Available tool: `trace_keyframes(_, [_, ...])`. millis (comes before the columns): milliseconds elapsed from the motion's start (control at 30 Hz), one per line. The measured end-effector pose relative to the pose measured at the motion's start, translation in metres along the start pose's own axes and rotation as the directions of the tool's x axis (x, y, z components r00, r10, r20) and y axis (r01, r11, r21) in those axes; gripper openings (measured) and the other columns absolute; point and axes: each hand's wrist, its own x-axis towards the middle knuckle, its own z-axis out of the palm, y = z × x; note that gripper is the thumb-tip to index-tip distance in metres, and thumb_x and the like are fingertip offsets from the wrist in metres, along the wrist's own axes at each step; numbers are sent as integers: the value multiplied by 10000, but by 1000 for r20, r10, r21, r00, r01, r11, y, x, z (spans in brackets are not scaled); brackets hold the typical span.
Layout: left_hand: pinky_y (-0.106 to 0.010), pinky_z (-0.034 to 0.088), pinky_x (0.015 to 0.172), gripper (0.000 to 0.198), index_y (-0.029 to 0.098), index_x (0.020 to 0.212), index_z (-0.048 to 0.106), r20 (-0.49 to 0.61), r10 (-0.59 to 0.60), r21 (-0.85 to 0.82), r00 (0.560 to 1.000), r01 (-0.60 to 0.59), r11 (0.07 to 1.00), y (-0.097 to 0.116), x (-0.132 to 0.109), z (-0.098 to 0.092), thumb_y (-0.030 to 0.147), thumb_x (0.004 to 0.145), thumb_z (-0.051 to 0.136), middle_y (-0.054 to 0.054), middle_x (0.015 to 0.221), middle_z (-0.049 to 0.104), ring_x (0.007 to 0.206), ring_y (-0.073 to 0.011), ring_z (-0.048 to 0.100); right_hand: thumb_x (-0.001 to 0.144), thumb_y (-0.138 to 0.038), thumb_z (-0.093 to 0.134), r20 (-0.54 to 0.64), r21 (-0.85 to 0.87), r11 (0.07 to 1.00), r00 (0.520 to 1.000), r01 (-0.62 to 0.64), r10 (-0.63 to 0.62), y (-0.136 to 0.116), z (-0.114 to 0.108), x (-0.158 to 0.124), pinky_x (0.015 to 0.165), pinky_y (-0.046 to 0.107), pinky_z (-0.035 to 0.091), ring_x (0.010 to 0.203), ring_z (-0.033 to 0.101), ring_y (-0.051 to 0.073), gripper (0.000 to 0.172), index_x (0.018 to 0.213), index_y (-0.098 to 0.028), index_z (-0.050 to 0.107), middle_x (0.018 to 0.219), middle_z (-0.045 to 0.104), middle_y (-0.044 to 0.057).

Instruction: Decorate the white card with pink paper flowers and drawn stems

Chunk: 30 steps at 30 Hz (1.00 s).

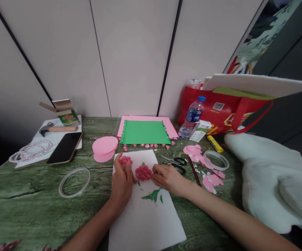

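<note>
A sheet of white paper point(151, 219) lies in front of me, bearing a cluster of pink rolled-paper flowers point(143, 172) with small green leaves around it. My left hand point(122, 183) rests on the paper at the left of this cluster, fingers apart. Behind those fingers, a second pink flower cluster point(125, 160) is partly hidden. At the cluster's right edge, my right hand point(169, 178) has its fingers pinched together; whatever they hold is hidden. Green paper scraps point(153, 196) lie lower on the sheet.
Scissors point(175, 162), a pencil point(194, 170), pink scraps point(211, 181) and a tape roll point(216, 160) lie at right. Another tape roll point(74, 182), pink circles point(105, 148) and a phone point(65, 148) are left. Behind stand green paper point(145, 132), a bottle point(192, 118) and a red bag point(219, 111).
</note>
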Motion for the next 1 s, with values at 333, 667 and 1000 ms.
trace_keyframes(333, [-294, 456, 509, 553, 141, 1340, 251, -3, 6, 3, 1000, -6, 1000, 0, 0, 1, 454, 891, 333, 75, 455, 530, 431, -176, 569, 831, -149, 515, 135, 46, 999, 990, 25, -31, -2, -20, -8, 582, 263, 340, 762, 500, 159, 160, 947, -193, 616, 872, 557, 48])
trace_keyframes(667, [-293, 459, 503, 548, 154, 1337, 252, -19, 11, -19, 1000, -11, 1000, 0, 0, 1, 466, 893, 334, 85, 449, 512, 423, -173, 566, 851, -174, 514, 212, 69, 997, 976, 33, -47, 4, -24, -9, 536, 252, 348, 767, 530, 163, 149, 939, -168, 634, 863, 586, 60])
trace_keyframes(1000, [-310, 460, 540, 517, 166, 1302, 303, -2, 18, 23, 1000, -17, 1000, 1, 0, -2, 477, 891, 325, 66, 457, 549, 461, -195, 593, 698, -162, 636, 238, 574, 579, 794, -580, 559, -3, -3, 10, 464, 195, 346, 488, 485, 92, 127, 617, -173, 539, 554, 560, -32])
